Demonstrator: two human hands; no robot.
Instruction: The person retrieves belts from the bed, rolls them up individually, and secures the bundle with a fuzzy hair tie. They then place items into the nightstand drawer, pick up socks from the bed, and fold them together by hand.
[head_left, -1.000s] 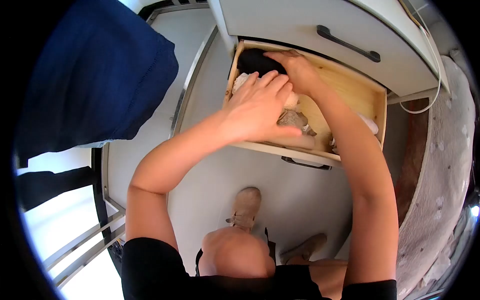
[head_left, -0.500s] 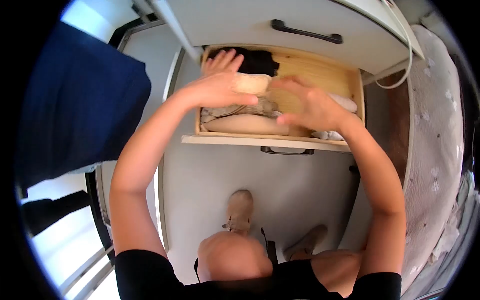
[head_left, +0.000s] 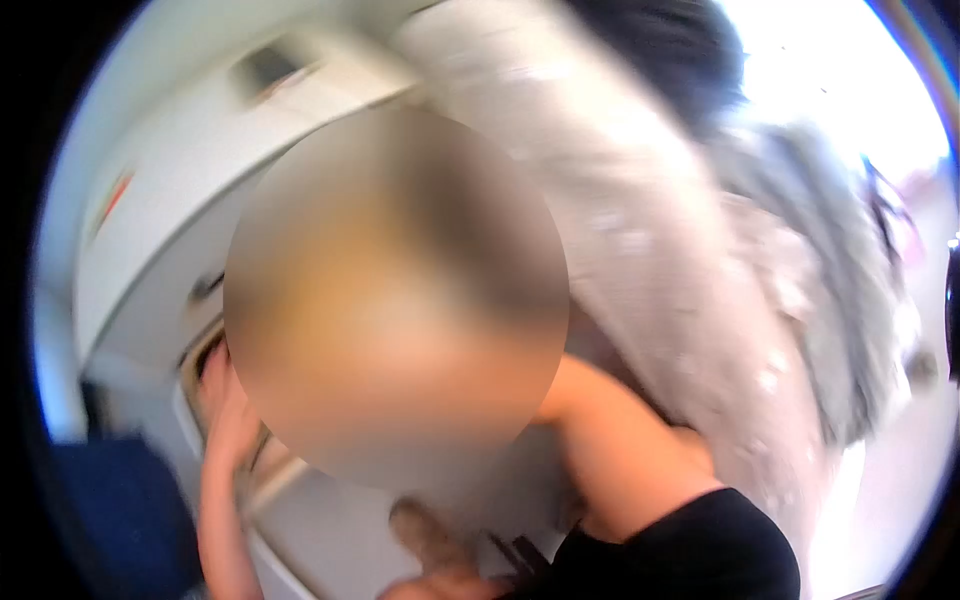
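Note:
My left hand [head_left: 222, 395] reaches over the left side of the open drawer [head_left: 275, 482]. Its fingers are smeared and partly covered by a large round blurred patch, so what they touch does not show. My right forearm [head_left: 610, 430] runs into that same patch, which hides the right hand completely. Most of the drawer and its contents are also lost in the blur.
A light bedspread with pale flowers [head_left: 640, 250] slopes down the right side, with a grey crumpled cloth [head_left: 810, 260] beyond it. The white cabinet top [head_left: 180, 150] is at upper left. Dark blue fabric [head_left: 125, 515] hangs at lower left. My shoe [head_left: 425, 530] stands on the grey floor.
The view has swung to the right, bringing more of the bed in and shifting the drawer left. Earlier both hands were over the drawer, the left at a beige folded item.

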